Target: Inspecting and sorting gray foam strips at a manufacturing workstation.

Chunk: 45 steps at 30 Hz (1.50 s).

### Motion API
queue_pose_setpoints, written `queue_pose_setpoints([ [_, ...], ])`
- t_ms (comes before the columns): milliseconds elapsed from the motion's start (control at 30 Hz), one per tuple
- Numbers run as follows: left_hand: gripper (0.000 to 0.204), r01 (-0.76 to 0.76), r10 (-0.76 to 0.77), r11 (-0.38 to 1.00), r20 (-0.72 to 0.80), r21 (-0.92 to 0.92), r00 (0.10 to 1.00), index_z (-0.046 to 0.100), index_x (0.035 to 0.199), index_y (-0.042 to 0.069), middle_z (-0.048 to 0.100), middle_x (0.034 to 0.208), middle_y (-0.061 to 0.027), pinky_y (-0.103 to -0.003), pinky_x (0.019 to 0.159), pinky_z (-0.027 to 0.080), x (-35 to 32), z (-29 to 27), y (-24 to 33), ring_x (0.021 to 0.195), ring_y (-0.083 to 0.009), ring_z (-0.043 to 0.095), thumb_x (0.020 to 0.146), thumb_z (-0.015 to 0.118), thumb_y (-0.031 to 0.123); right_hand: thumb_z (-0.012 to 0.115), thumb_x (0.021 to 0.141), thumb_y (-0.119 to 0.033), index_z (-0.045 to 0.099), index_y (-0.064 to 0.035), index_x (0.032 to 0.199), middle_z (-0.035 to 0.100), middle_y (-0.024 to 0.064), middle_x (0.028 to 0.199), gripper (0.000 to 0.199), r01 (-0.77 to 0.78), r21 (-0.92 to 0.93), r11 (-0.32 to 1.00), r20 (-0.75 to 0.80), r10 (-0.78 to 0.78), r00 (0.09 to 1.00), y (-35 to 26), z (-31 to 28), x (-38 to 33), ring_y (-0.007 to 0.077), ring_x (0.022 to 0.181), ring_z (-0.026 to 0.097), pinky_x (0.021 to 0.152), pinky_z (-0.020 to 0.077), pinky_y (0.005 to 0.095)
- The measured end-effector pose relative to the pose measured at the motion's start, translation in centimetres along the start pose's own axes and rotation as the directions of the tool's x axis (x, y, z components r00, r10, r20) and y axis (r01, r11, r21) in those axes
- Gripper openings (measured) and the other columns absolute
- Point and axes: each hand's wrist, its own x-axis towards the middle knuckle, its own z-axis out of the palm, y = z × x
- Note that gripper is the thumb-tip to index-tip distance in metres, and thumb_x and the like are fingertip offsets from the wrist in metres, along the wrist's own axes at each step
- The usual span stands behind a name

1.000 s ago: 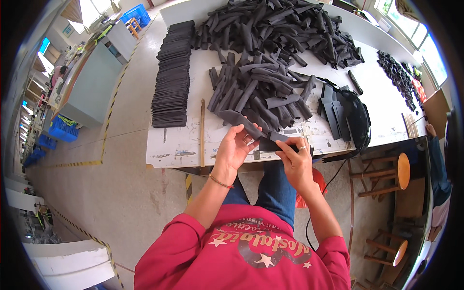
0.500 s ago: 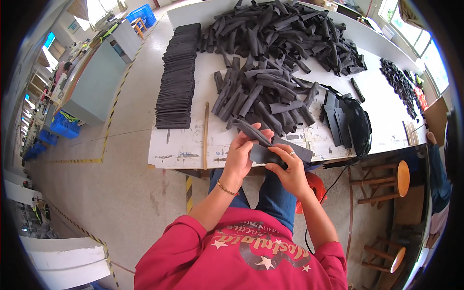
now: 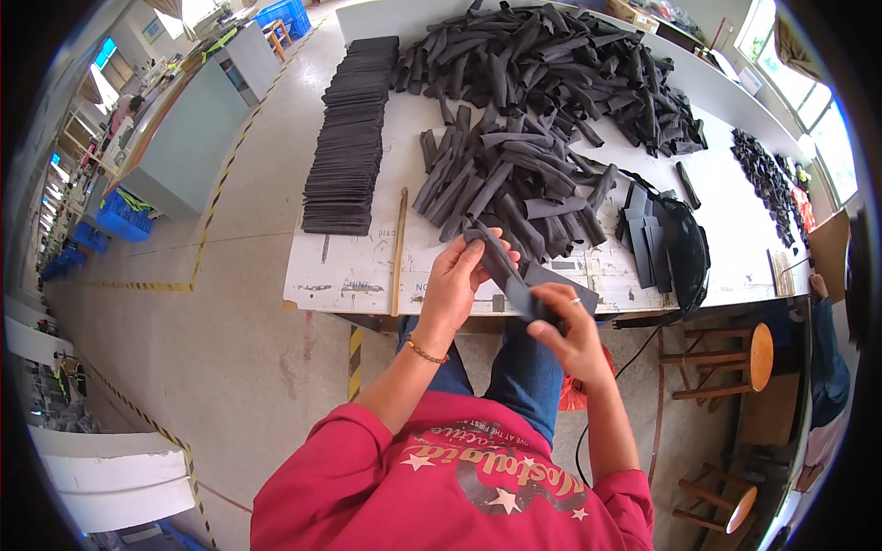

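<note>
The left hand (image 3: 455, 285) pinches the upper end of a dark cloth strip (image 3: 503, 266) over the near edge of the desk (image 3: 322, 266); the right hand (image 3: 577, 338), half curled, holds its blurred lower end. It looks light and soft, so gripping both ends should suit.

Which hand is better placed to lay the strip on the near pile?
Probably the left hand: it holds the strip close to the near pile; the right hand is farther away.
</note>
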Motion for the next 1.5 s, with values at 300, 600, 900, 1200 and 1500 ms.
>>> queue_pose_setpoints([
  [300, 0.030, -0.110, 0.073, 0.936, 0.119, 0.335, 0.990, 0.058, 0.120, 0.000, 0.066, 0.098, -0.0019, -0.021, 0.081, 0.048, -1.3, 0.7, -1.0, 0.090, -0.0067, 0.060, 0.092, 0.066, 0.005, 0.068, 0.089, -0.011, 0.064, -0.0017, 0.095, 0.055, -0.0048, 0.078, 0.011, -0.026, 0.032, 0.999, -0.268, 0.034, 0.963, -4.2, 0.2, 3.9, 0.0056, 0.076, 0.050, 0.070, 0.0416, 0.0233],
  [600, 0.017, -0.004, -0.032, 0.966, 0.137, 0.259, 0.990, 0.060, 0.110, 0.000, 0.067, 0.097, -0.0051, -0.023, 0.078, 0.052, -1.1, -1.4, -1.8, 0.085, -0.0094, 0.064, 0.095, 0.062, 0.007, 0.066, 0.092, -0.014, 0.063, 0.0007, 0.090, 0.062, 0.0018, 0.080, 0.015, -0.055, 0.083, 0.995, -0.090, 0.063, 0.994, -2.5, 0.4, 4.5, 0.0078, 0.072, 0.054, 0.066, 0.0429, 0.0244],
  [900, 0.016, 0.090, -0.120, 0.972, 0.128, 0.215, 0.985, 0.060, 0.108, -0.002, 0.068, 0.096, -0.0057, -0.024, 0.077, 0.054, -1.0, -0.9, -2.1, 0.089, -0.0127, 0.067, 0.098, 0.058, 0.010, 0.063, 0.095, -0.017, 0.062, 0.0006, 0.089, 0.060, 0.0002, 0.076, 0.019, -0.077, 0.382, 0.921, -0.191, 0.160, 0.968, -2.8, 1.3, 4.2, 0.0088, 0.078, 0.058, 0.070, 0.0497, 0.0276],
  [1200, 0.014, 0.106, -0.129, 0.977, 0.119, 0.184, 0.984, 0.060, 0.104, -0.001, 0.068, 0.092, -0.0060, -0.023, 0.073, 0.053, -1.1, -0.1, -1.1, 0.081, -0.0105, 0.066, 0.097, 0.060, 0.011, 0.063, 0.095, -0.024, 0.065, -0.0024, 0.095, 0.057, -0.0014, 0.076, 0.022, 0.018, 0.239, 0.971, -0.386, 0.078, 0.919, -1.5, 0.0, 5.2, 0.0073, 0.067, 0.049, 0.062, 0.0380, 0.0234],
  [1500, 0.018, 0.026, -0.067, 0.933, 0.102, 0.359, 0.993, 0.057, 0.099, 0.004, 0.063, 0.087, 0.0000, -0.020, 0.068, 0.048, -0.7, -1.6, -2.9, 0.076, -0.0062, 0.060, 0.088, 0.071, 0.003, 0.071, 0.087, -0.014, 0.066, -0.0056, 0.088, 0.061, -0.0018, 0.076, 0.010, -0.036, 0.352, 0.935, -0.409, 0.189, 0.893, -1.7, 0.7, 6.1, 0.0067, 0.066, 0.051, 0.062, 0.0394, 0.0231],
])
